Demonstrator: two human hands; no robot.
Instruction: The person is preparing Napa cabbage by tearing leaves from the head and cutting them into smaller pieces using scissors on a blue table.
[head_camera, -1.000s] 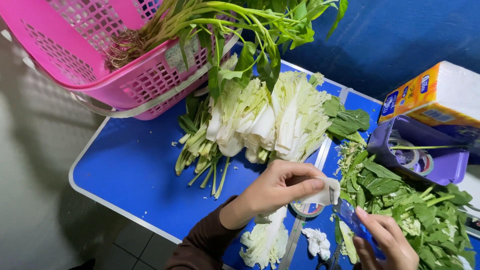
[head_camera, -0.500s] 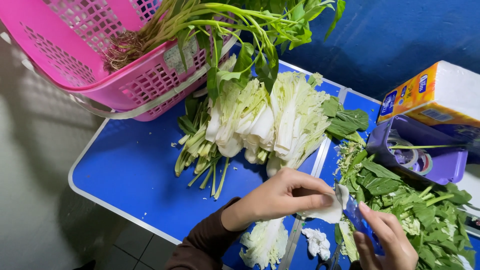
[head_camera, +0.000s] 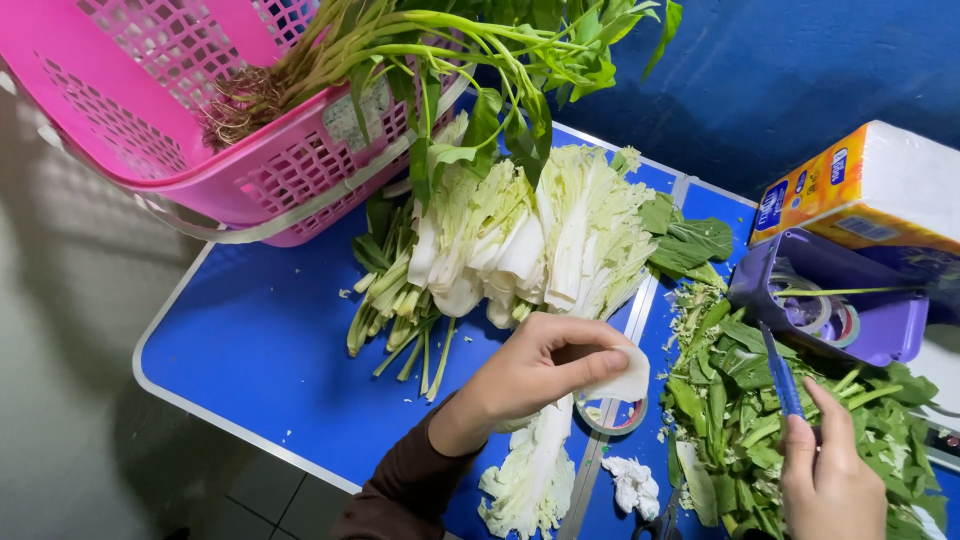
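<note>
My left hand grips a pale cabbage leaf by its white stem end, just above a roll of clear tape on the blue table. The leaf's frilly part trails toward the table's front edge. My right hand holds a thin blue-handled knife, tip pointing away from me, over a heap of cut green leaves.
A pile of white-stemmed cabbage and green stalks lies mid-table. A pink basket with rooted greens overhangs the back left. A purple tray and a tissue box stand at the right. A crumpled white scrap lies near the front.
My left hand has shifted slightly right with the cabbage leaf. My right hand has lifted the knife so its blade points away over the green heap.
</note>
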